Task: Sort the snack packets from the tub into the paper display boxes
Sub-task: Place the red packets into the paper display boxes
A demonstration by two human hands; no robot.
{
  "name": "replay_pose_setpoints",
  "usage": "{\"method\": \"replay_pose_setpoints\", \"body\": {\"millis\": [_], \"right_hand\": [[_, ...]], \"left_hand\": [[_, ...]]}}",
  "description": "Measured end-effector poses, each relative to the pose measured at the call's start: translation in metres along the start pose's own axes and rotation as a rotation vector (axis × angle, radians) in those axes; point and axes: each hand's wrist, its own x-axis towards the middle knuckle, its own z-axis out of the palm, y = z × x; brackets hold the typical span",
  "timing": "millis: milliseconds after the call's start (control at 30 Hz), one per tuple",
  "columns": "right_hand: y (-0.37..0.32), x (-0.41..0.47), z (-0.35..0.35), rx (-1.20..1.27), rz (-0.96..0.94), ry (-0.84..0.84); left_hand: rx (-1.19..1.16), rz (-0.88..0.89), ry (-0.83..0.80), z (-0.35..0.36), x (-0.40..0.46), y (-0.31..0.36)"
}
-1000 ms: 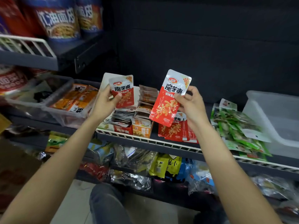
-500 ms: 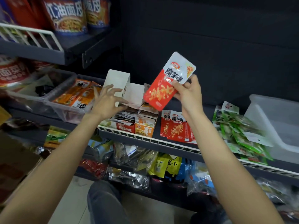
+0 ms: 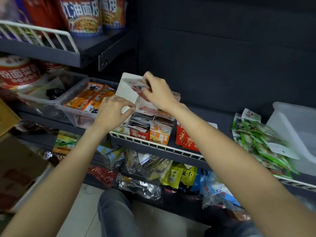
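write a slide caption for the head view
Right hand lowers a red packet into the paper box.
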Motion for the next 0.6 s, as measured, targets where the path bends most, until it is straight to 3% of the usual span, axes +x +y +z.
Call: {"method": "replay_pose_setpoints", "body": {"millis": [67,133,200,300,433,600], "right_hand": [[0.006,0.002,0.000,-0.318,-0.094,-0.119],[0.010,0.002,-0.003,-0.499,-0.248,-0.125],[0.010,-0.001,-0.001,-0.507,-0.376,-0.018],[0.013,-0.007,0.011,-0.423,-0.333,0.143],[0.016,-0.011,0.017,-0.485,-0.317,0.183],[0.012,-0.011,0.010,-0.442,-0.295,0.228]], "left_hand": [[-0.050,-0.006,-0.033,-0.002,-0.006,-0.001],[-0.117,-0.019,-0.013,-0.004,-0.012,-0.001],[-0.188,-0.043,0.045,-0.006,-0.016,0.001],[-0.277,-0.121,0.131,-0.007,-0.022,0.005],[-0.284,-0.253,0.295,-0.009,-0.024,0.005],[-0.342,-0.279,0.327,-0.012,-0.011,0.010]]}}
